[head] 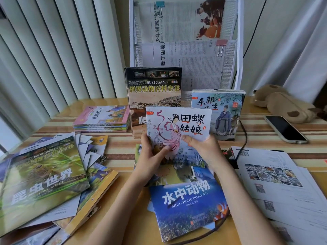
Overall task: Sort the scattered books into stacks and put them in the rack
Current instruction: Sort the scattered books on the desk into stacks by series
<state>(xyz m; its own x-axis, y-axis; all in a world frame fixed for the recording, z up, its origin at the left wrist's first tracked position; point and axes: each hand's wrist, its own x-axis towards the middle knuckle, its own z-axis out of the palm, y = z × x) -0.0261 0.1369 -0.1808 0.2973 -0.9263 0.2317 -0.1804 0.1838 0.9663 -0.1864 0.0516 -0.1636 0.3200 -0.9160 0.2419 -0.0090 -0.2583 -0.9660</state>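
Both hands hold up a small white picture book with a lady in pink [184, 122] above the table's middle. My left hand [150, 156] grips its lower left edge and my right hand [203, 149] its lower right. Behind it a tall brown animal encyclopedia [154, 91] and a stack of small story books [224, 110] stand upright before the white mesh rack [238, 50]. A blue sea-animals book [187, 207] lies under my wrists. A green insect book [42, 181] tops a loose pile at the left.
A flat pink-topped stack [102, 119] lies at the back left. White printed sheets [276, 175] cover the right side. A phone [284, 129] and a brown plush toy [281, 101] sit at the back right. A black cable [245, 137] crosses the table. Newspapers fill the rack.
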